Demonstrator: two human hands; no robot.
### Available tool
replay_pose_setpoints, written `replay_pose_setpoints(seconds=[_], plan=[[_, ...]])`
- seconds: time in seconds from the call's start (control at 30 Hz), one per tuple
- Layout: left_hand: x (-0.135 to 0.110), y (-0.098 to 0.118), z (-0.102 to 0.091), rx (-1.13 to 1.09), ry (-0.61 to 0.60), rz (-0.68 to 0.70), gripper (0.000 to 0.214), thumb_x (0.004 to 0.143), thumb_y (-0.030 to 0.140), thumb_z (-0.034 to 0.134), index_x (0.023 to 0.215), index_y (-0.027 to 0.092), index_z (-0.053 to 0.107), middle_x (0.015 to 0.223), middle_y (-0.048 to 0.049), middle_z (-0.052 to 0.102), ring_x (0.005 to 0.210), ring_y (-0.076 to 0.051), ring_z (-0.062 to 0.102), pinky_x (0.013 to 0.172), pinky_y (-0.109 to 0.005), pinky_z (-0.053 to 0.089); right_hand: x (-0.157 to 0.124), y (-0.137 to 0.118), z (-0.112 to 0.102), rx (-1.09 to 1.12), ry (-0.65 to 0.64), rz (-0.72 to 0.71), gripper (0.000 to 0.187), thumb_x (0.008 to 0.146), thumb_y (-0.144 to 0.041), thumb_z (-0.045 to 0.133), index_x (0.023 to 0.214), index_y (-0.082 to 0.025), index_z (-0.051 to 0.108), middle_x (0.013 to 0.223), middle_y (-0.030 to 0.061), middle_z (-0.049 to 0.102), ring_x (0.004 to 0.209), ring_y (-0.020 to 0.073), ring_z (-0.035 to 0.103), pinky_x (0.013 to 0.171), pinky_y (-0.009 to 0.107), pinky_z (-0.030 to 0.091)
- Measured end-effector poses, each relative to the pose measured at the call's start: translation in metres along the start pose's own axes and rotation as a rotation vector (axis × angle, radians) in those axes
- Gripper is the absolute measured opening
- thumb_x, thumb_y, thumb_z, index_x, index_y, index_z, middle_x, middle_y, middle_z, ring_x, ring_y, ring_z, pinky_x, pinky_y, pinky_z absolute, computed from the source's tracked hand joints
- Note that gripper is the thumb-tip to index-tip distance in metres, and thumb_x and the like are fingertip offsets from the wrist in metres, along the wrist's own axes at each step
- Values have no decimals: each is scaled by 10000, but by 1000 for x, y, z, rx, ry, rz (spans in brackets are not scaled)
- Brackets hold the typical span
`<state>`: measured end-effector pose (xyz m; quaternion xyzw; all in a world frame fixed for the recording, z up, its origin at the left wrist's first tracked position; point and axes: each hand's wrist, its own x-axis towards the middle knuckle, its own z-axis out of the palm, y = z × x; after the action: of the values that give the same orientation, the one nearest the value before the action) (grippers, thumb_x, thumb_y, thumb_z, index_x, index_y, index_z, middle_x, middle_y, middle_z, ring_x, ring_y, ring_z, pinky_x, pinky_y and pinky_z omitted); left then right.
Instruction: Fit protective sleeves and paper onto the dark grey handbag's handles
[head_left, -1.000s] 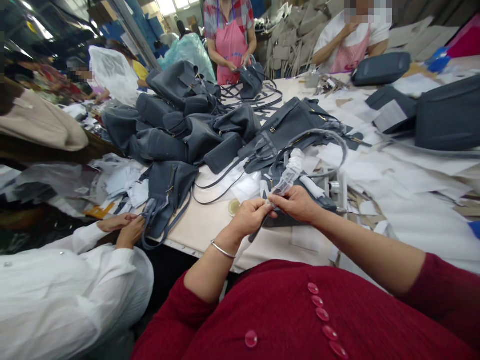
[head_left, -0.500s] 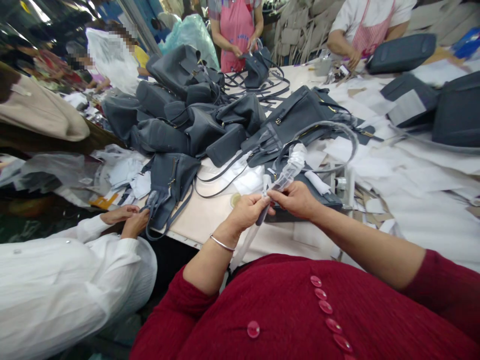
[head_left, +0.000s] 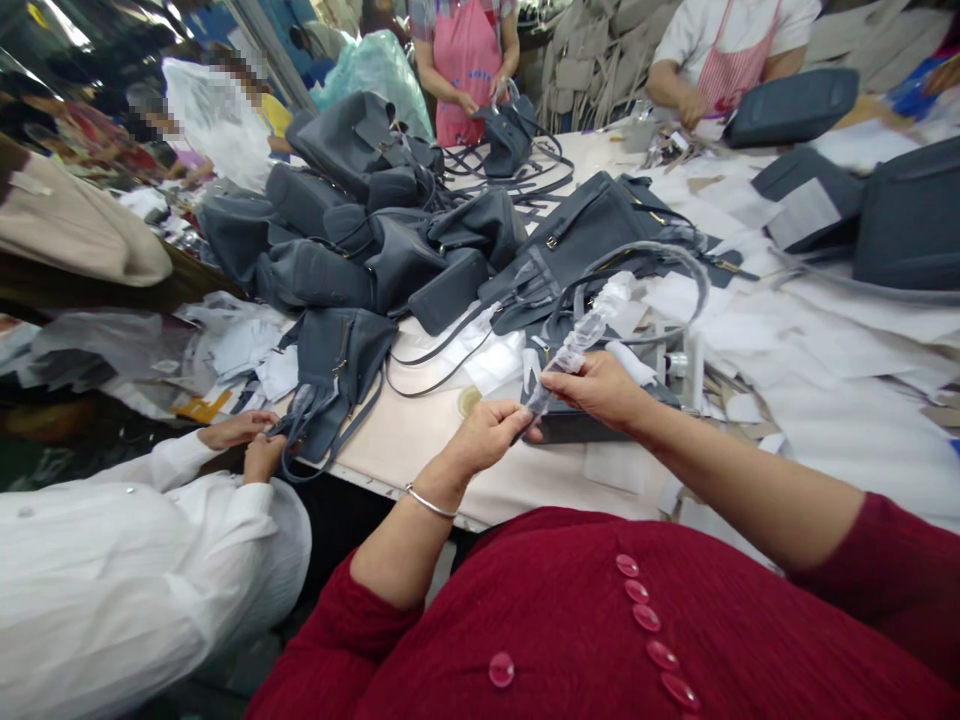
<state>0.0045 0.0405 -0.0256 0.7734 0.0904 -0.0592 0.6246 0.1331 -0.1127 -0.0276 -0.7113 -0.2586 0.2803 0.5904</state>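
Observation:
A dark strap in crumpled clear plastic wrap (head_left: 581, 338) slants up between my hands. My left hand (head_left: 487, 435) pinches its lower end between thumb and fingers. A little higher, my right hand (head_left: 600, 388) grips the wrap, its fingertips a short way from the left ones. Beneath my hands lies a dark blue-grey bag (head_left: 577, 428), partly hidden by the right hand and wrist. Behind the wrap arches a handle (head_left: 703, 285) covered in clear plastic. Between the left fingers and the bag, the strap's very end is hard to make out.
Several dark bags (head_left: 375, 240) are heaped across the table (head_left: 420, 440). At the left, a co-worker in a white sleeve (head_left: 187, 540) handles another bag (head_left: 334, 370). White paper sheets (head_left: 817, 350) cover the right side. Two people in aprons (head_left: 466, 60) work at the far side.
My hands have drawn slightly apart, the left moving down and left. The bunched plastic is now stretched further along the strap. The pale strip hanging below my left hand no longer shows.

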Motion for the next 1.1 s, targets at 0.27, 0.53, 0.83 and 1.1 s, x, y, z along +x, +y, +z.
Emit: replay_pose_setpoints(seconds=[0.27,0.53,0.83,1.1], plan=[[4,-5,1,-27,-27,-39,389,902,466,564,862,121,739,813,-83,756,674,-135,624,643,-232,460,-7,2,-3,-252,104,-147,311,806,-415,637,670,-140,681,612,25,653,600,159,580,563,257,429],[9,-5,3,77,14,-47,429,909,479,525,838,131,765,680,-35,706,532,-98,509,521,-217,364,-9,9,6,-250,34,-131,323,819,-410,604,674,-135,695,630,31,665,605,163,595,568,257,438],[5,-12,0,23,-1,-71,460,907,516,523,801,127,745,765,-70,743,644,-141,613,616,-237,450,-4,9,0,-266,96,-137,325,812,-412,610,666,-131,683,611,25,650,582,151,567,561,256,425],[1,-16,-8,-40,-69,-83,451,884,528,562,898,122,757,805,-66,735,683,-143,596,650,-241,459,-4,11,-6,-238,131,-101,315,801,-405,628,631,-141,649,592,11,620,566,140,539,560,259,413]])
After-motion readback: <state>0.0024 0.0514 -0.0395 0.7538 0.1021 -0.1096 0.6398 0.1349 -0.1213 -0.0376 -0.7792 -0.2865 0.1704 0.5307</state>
